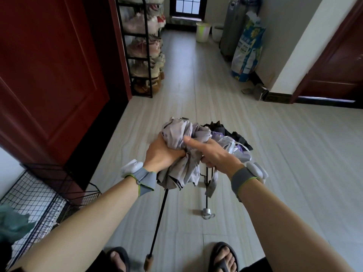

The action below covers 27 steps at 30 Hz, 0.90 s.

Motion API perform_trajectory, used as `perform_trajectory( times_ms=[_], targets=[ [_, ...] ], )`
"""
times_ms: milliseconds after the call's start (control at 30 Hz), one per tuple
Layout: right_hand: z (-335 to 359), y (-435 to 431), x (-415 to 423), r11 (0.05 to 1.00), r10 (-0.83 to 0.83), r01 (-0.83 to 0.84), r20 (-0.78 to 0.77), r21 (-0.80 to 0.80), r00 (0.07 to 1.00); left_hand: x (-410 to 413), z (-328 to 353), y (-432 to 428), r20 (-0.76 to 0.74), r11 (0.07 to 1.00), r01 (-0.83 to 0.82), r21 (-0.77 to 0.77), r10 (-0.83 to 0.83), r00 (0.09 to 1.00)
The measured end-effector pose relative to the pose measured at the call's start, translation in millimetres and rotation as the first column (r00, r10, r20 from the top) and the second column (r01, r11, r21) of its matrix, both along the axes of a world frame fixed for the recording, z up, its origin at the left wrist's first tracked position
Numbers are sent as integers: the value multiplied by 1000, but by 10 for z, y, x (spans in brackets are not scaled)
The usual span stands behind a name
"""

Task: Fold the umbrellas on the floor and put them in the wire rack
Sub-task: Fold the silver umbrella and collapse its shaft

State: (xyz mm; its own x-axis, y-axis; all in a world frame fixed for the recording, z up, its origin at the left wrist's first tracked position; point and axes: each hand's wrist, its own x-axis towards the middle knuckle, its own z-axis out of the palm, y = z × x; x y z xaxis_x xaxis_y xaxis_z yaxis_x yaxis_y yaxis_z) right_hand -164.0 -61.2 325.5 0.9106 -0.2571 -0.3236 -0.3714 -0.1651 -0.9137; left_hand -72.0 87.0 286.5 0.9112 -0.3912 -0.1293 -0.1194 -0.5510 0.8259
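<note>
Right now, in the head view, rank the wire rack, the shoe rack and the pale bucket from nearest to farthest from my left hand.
From the left hand, which grips the grey umbrella:
1. The wire rack, low on the left beside you.
2. The shoe rack, ahead by the left wall.
3. The pale bucket, far end, below the window.

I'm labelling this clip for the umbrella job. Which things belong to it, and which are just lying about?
Job: grey umbrella, gripped by the left hand and right hand; second umbrella on the floor; wire rack.
Lying about: shoe rack; printed sack; pale bucket.
</note>
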Motion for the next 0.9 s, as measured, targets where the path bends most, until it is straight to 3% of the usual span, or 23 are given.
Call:
perform_trajectory(
  times_ms=[133, 300, 400, 500, 567, 633, 700, 733, 800, 900],
  targets=[
    [-52, 64, 2, 998, -33, 41, 149, -47, 988, -160, -100, -93, 238, 989, 58, 133, -89, 967],
    [-145, -18, 7, 971, -239, 237, 179, 32, 954, -145, -79, -81, 129, 958, 252, 134, -269, 954],
    [-123, -54, -15, 927, -375, 362, 185, 99, 908, -46, 91, 20, 184, 932, 283, 227, -326, 927],
    [-70, -88, -11, 896, -424, 383, 180, 222, 888, 81, 188, 126, 250, 967, 219, 130, -246, 936],
    [-39, -73, 38, 895, -400, 347, 160, 282, 902, 122, 236, 159, 125, 958, 280, -57, -272, 954],
    [-10, -26, 91, 890, -373, 305, 157, 338, 914, 25, 333, 135, 32, 848, 467, -250, -475, 880],
    [9, 10, 118, 888, -357, 273, 183, 370, 916, -52, 335, 54, 113, 746, 609, -271, -603, 789],
    [28, 32, 107, 888, -355, 266, 191, 376, 915, -74, 298, 29, 105, 742, 610, -278, -608, 787],
    [62, 66, 87, 898, -335, 250, 194, 363, 922, -89, 218, 17, 64, 802, 535, -266, -539, 840],
    [56, 36, 81, 936, -272, 205, 217, 286, 937, -82, 107, 10, 61, 937, 338, -92, -333, 941]
  ],
)
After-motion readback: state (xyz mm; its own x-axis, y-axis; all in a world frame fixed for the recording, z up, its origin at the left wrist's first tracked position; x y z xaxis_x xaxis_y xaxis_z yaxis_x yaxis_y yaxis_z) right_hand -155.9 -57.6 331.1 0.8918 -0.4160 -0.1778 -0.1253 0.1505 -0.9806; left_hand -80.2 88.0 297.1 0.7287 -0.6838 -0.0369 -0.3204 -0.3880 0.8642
